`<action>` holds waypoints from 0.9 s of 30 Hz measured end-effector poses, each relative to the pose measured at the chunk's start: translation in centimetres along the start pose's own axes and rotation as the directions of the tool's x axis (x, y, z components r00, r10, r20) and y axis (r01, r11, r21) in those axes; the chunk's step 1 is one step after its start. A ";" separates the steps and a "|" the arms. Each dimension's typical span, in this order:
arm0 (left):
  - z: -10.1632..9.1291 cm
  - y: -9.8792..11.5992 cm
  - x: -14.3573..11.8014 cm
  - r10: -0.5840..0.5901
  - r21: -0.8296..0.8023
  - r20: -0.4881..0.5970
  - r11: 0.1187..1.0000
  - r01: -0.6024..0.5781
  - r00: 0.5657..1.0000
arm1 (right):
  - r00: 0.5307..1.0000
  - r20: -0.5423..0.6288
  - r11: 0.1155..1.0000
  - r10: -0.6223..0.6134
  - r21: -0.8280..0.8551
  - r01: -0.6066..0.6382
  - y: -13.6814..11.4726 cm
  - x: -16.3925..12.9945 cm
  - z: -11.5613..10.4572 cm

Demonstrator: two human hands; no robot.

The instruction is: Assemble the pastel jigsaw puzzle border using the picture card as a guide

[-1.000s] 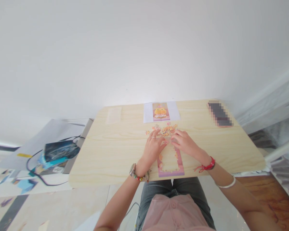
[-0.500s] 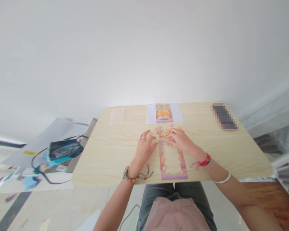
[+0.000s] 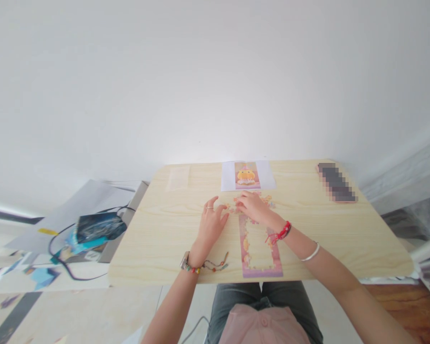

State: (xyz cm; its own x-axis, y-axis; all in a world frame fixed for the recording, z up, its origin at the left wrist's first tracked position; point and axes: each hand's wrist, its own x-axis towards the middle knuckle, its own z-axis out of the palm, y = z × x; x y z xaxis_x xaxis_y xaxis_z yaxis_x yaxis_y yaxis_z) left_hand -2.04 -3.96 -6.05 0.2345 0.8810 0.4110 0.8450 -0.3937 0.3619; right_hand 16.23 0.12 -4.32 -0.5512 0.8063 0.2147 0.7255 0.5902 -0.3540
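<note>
A jigsaw puzzle border (image 3: 261, 273) lies near the table's front edge, its pink and purple sides joined around a bare middle. Loose puzzle pieces (image 3: 270, 200) are spread just beyond it, partly covered by my right hand (image 3: 255, 209). That hand reaches over the pile with its fingers bent together and pointing down; whatever is between the fingertips is hidden. My left hand (image 3: 212, 220) rests left of the pieces, thumb and fingers apart, nothing visible in it. Behind the pieces, a white sheet (image 3: 228, 176) bears a printed picture (image 3: 246, 176) of a yellow figure.
A phone (image 3: 337, 184), blurred out, lies at the table's back right. At the back left is a pale translucent sheet (image 3: 179, 178). Left of the table (image 3: 157, 239), a lower surface holds a dark bag (image 3: 100, 227), papers and a black strap. A white wall stands behind.
My right hand has shifted left across the loose pieces, uncovering the border's top and the pieces on the right. My left hand has barely moved. The view has tilted slightly up.
</note>
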 end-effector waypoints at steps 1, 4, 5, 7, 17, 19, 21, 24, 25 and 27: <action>0.0 0.0 0.0 0.002 0.002 -0.002 1.000 -0.002 1.000 | 1.000 -0.025 1.000 0.019 0.012 -0.018 0.3 0.1 -0.1; 0.2 0.0 0.0 0.011 0.017 0.003 1.000 -0.011 1.000 | 0.996 -0.068 0.998 0.059 0.016 -0.058 1.2 0.8 -0.3; 0.2 0.0 0.0 0.017 0.025 0.007 1.000 -0.017 1.000 | 0.997 -0.058 0.998 0.057 0.010 -0.056 1.4 1.2 -0.4; 0.3 0.2 0.0 0.030 0.041 0.018 0.999 -0.031 0.999 | 0.999 -0.011 0.999 0.042 -0.005 -0.042 1.6 2.0 -0.6; 0.2 0.6 0.0 0.080 0.070 0.040 0.994 -0.083 0.996 | 0.991 0.127 0.999 0.041 -0.004 -0.041 1.4 3.2 -1.1; 0.2 0.6 0.0 0.077 0.071 0.040 0.994 -0.080 0.996 | 0.992 0.119 0.999 0.038 0.000 -0.038 1.6 3.0 -1.4; 0.2 0.5 0.0 0.071 0.072 0.040 0.995 -0.073 0.997 | 0.993 0.112 1.000 0.031 0.003 -0.031 1.8 2.7 -1.6; 0.3 0.6 0.0 0.064 0.069 0.043 0.995 -0.066 0.997 | 0.994 0.110 1.000 0.002 0.022 -0.004 2.1 2.4 -1.9; 0.3 0.6 0.0 0.063 0.067 0.045 0.996 -0.066 0.997 | 0.993 0.115 0.999 -0.014 0.038 0.010 2.1 2.3 -1.9; 0.4 0.6 0.0 0.063 0.062 0.044 0.996 -0.066 0.997 | 0.990 0.132 0.996 -0.044 0.078 0.034 2.1 2.0 -1.9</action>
State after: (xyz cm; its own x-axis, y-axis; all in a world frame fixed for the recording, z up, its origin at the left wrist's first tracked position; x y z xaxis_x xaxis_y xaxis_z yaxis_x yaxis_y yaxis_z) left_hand -1.38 -4.13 -6.16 0.3080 0.8650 0.3960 0.8559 -0.4337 0.2816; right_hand 17.39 3.04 -2.88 -0.6321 0.7673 0.1081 0.6720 0.6123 -0.4165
